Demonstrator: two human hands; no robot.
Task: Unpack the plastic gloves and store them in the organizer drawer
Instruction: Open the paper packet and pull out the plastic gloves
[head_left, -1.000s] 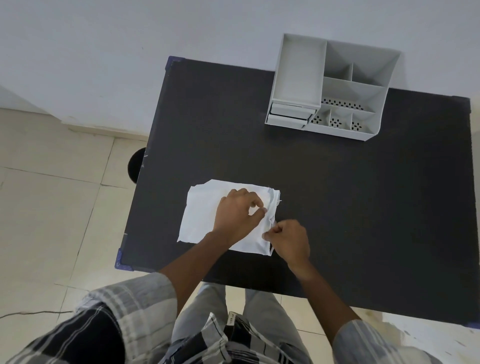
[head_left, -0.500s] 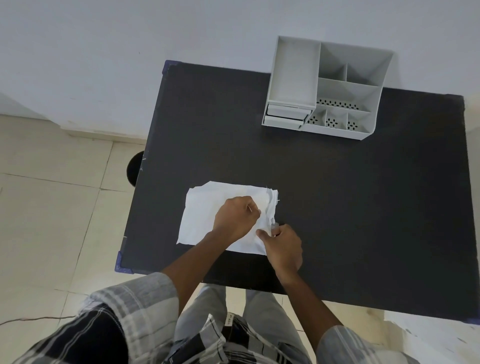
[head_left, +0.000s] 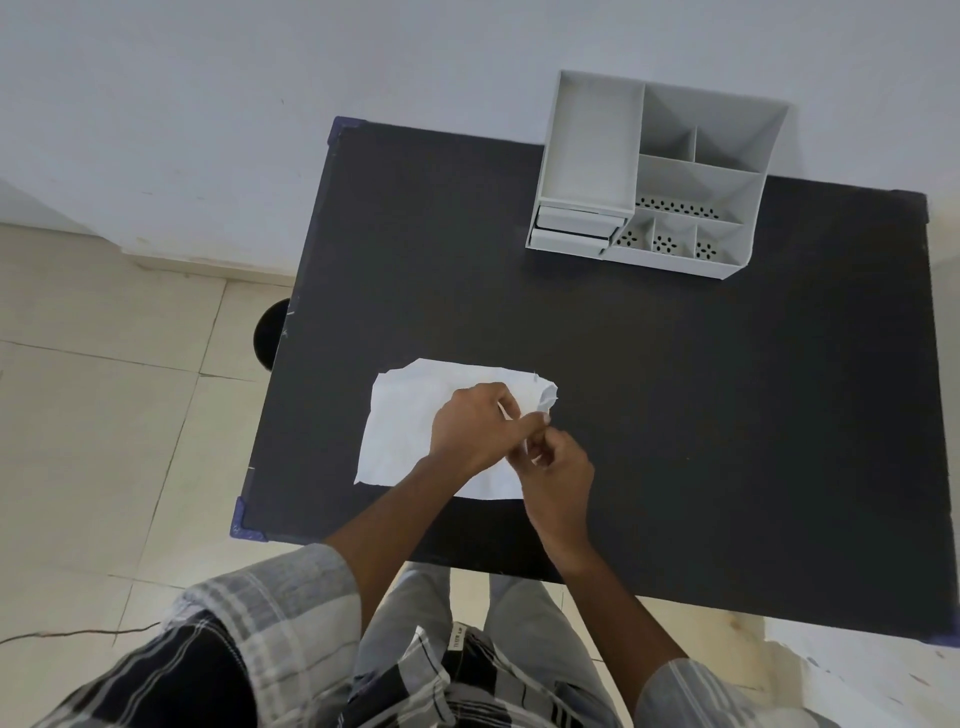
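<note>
A: What is the work surface, and what is around it?

B: A black table (head_left: 675, 415) with small blue caps on its corners, its far edge against a pale grey wall (head_left: 260, 104). Cream floor tiles (head_left: 104, 415) run along the left and near sides, with a thin cable on the floor at near left. A dark round object (head_left: 269, 332) shows under the table's left edge.

A: What is on the table?

B: A grey organizer (head_left: 654, 176) stands at the far right, against the wall. It has open compartments, some with perforated floors, and two shallow drawers (head_left: 571, 231) stacked at its left front, both pushed in or nearly so. A white packet (head_left: 400, 426) lies flat near the left front of the table, well apart from the organizer.

A: How are the hands placed?

B: Both meet at the packet's right edge. The left hand (head_left: 472, 431) lies palm down on the packet, its thumb and forefinger pinched on the right end. The right hand (head_left: 558, 475) comes in from the near side, fingers curled and closed on the same edge, touching the left hand. The packet's far right corner curls up off the table.

A: Anything you cannot make out?

B: The hands cover the pinched spot, so whether the packet is open is not clear, and no gloves can be made out. Its near right part is hidden under the wrists. Checked sleeves (head_left: 270, 623) and grey trousers (head_left: 405, 613) fill the near edge, and the table's near right corner is cut off.
</note>
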